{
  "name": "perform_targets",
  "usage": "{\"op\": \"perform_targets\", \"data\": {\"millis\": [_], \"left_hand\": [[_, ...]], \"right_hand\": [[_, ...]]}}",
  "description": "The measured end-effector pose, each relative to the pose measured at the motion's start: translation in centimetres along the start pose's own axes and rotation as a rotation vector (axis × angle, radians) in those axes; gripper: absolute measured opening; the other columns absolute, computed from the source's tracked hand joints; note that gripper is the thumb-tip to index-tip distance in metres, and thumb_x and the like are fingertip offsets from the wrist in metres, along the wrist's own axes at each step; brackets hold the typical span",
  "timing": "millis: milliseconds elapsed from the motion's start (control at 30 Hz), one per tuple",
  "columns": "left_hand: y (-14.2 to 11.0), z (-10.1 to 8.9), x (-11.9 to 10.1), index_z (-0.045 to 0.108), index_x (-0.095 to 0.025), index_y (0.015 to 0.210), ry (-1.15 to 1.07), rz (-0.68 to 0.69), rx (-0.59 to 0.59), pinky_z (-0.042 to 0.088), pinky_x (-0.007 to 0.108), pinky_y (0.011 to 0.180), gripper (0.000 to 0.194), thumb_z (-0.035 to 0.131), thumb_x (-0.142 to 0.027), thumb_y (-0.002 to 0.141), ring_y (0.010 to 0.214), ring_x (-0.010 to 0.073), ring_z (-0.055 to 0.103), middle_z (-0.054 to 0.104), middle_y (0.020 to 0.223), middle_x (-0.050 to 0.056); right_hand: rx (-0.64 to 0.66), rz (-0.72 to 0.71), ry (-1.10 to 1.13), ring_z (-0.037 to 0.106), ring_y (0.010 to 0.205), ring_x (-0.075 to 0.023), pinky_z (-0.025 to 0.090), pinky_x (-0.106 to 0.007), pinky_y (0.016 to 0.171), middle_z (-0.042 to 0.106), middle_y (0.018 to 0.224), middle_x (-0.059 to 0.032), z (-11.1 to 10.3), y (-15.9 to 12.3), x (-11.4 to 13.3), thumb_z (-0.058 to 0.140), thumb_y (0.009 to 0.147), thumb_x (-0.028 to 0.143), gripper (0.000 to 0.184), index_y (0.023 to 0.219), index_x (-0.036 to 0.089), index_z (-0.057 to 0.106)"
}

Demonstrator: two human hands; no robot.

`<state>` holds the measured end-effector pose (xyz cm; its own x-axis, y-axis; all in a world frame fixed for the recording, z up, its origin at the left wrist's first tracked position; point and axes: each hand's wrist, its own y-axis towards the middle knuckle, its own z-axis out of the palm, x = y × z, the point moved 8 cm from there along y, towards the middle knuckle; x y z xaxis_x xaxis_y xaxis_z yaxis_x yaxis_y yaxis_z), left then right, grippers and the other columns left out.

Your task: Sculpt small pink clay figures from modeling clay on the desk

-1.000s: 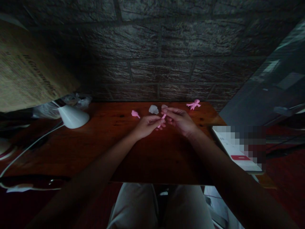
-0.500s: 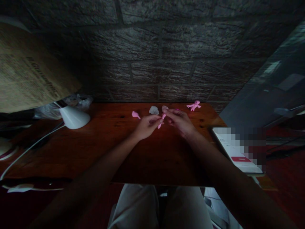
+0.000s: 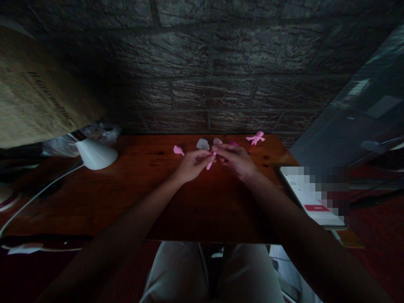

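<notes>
Between my two hands is a small pink strip, which looks like modelling clay (image 3: 208, 165); its lower end pokes out below my fingertips. My left hand (image 3: 193, 164) pinches it from the left with thumb and fingers. From the right, my right hand (image 3: 235, 160) grips its upper part, thumb and index finger pressed together. Behind the hands lie a whitish lump (image 3: 202, 144) and a pale pink lump (image 3: 217, 142). A magenta bit (image 3: 234, 143) shows just past my right knuckles. To the left rests a pink piece with a narrow tail (image 3: 178, 150).
A small pink figure (image 3: 256, 138) with outstretched limbs stands at the wooden table's (image 3: 132, 198) back right. A tablet-like screen (image 3: 311, 198) lies at the right edge. On the left are a white lamp base (image 3: 96, 155) with cable and a brown paper bag (image 3: 41, 88). A brick wall (image 3: 189, 54) rises behind.
The pink strip between my fingers has shifted slightly, and my right fingertips sit a little closer to my left ones. The whole view has moved slightly; the table things stay put.
</notes>
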<state>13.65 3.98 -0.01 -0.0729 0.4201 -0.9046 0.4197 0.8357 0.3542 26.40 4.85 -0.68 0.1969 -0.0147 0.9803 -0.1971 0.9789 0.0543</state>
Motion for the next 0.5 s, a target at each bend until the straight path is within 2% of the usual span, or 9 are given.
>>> {"op": "perform_targets", "data": {"millis": [100,233,333,500], "left_hand": [[0.0,0.0,0.3,0.071,-0.017,0.084,-0.032,-0.049,-0.001,0.054,0.033,0.085,0.028,0.067,-0.043,0.091,0.080,0.0167,0.069,0.069,0.071,0.002],[-0.1,0.5,1.2,0.074,-0.016,0.094,-0.137,-0.168,0.047,0.054,0.032,0.080,0.032,0.068,-0.048,0.090,0.093,0.0199,0.071,0.077,0.092,0.009],[-0.3,0.6,1.5,0.075,-0.016,0.098,-0.216,-0.217,0.058,0.054,0.031,0.081,0.033,0.072,-0.047,0.088,0.093,0.0193,0.071,0.078,0.098,0.010],[-0.5,0.5,2.2,0.076,-0.016,0.100,-0.358,-0.298,0.035,0.054,0.032,0.082,0.032,0.077,-0.045,0.085,0.085,0.0162,0.070,0.077,0.096,0.009]], "right_hand": [[-0.017,-0.031,0.017,0.047,0.059,-0.0093,0.035,-0.026,0.053,0.063,0.066,0.0023,-0.3,0.1,0.1,0.092,0.062,0.043,0.026,0.080,0.027,0.082],[-0.003,-0.036,0.021,0.053,0.061,-0.0112,0.042,-0.028,0.057,0.066,0.070,0.0022,-0.2,0.3,-0.3,0.093,0.060,0.042,0.029,0.082,0.028,0.081],[0.012,-0.021,0.030,0.056,0.063,-0.0121,0.047,-0.030,0.060,0.068,0.071,0.0020,0.0,0.3,-0.7,0.093,0.061,0.043,0.031,0.085,0.028,0.081],[0.101,-0.001,0.078,0.061,0.067,-0.0120,0.052,-0.030,0.065,0.071,0.078,0.0010,0.5,0.2,-0.6,0.090,0.068,0.038,0.026,0.090,0.029,0.081]]}}
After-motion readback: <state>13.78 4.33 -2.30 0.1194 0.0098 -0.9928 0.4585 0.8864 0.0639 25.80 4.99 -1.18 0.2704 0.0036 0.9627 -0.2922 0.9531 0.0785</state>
